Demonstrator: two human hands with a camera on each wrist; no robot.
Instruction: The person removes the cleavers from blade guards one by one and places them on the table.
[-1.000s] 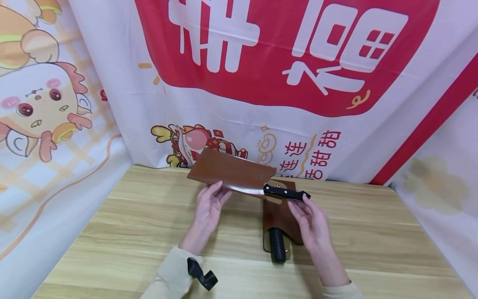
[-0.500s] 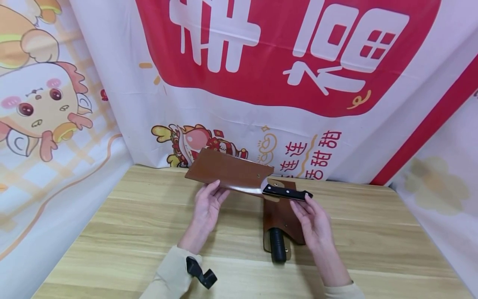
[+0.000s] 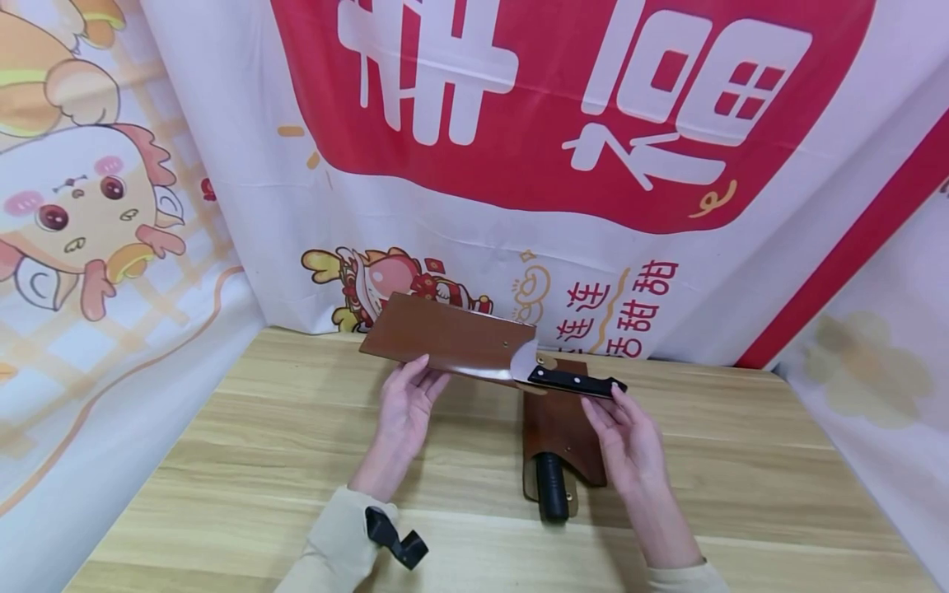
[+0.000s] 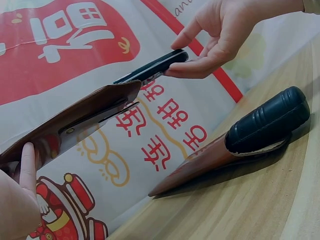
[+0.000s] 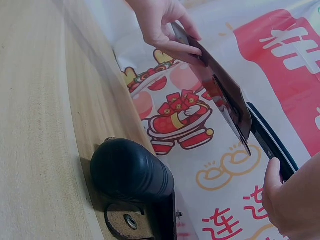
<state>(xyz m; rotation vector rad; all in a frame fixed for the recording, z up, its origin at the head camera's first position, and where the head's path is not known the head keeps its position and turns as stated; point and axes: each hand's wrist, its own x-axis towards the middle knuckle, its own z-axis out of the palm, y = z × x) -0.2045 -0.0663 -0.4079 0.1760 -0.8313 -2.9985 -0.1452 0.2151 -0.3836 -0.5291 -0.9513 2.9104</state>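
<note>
A brown leather sheath [image 3: 445, 333] hangs above the table, pinched along its lower edge by my left hand [image 3: 404, 408]. From its right end comes a cleaver, with a strip of bright blade [image 3: 523, 361] showing beside the sheath's mouth. My right hand [image 3: 630, 436] pinches the far end of the cleaver's black riveted handle [image 3: 571, 380] between thumb and fingers. In the left wrist view the right hand [image 4: 220, 42] grips that handle [image 4: 150, 67] from the end. Most of the blade is hidden inside the leather.
A second brown sheath [image 3: 559, 420] lies on the wooden table [image 3: 296, 461] below, a black ribbed handle [image 3: 552, 486] sticking out of it toward me. Printed white cloth [image 3: 474, 198] hangs behind the table's far edge. A black mount [image 3: 396, 537] sits on the left sleeve.
The cleaver handle and right hand have shifted slightly right, while the sheath and left hand have moved left. More of the blade shows between handle and sheath.
</note>
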